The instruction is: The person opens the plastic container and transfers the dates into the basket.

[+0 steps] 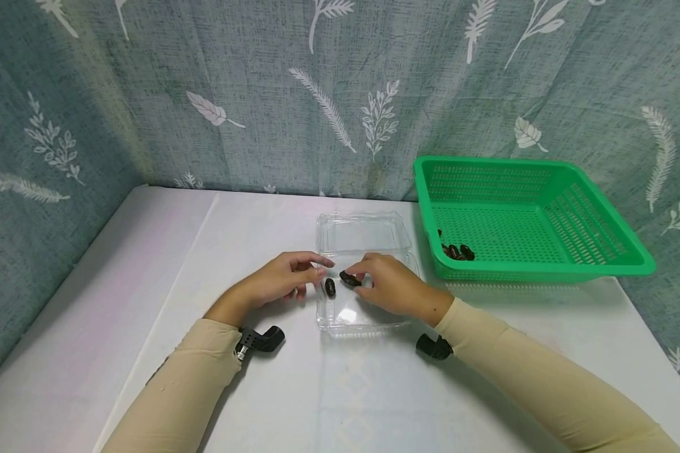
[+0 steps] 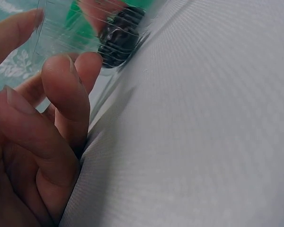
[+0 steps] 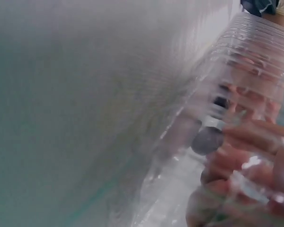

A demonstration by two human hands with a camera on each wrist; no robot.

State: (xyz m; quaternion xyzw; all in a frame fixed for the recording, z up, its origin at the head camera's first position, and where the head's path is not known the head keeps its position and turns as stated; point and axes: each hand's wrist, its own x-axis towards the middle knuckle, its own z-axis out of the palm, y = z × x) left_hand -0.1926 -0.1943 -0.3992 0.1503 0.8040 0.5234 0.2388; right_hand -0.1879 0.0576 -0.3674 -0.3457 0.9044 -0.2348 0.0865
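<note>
One high view, two very close views.
The head camera looks down toward 12 o'clock; both wrist cameras sit low beside the clear box (image 1: 362,277), which all views share.

A white table (image 1: 147,264) fills the lower part of the head view. It is covered with a white cloth (image 1: 351,390) that has a faint pattern in the weave. Behind the table and on the left side hangs a grey-green curtain (image 1: 249,82) printed with white leaves and ferns. It meets the table along the far edge and along the left edge. The light is soft and even, with only weak shadows on the cloth.
</note>
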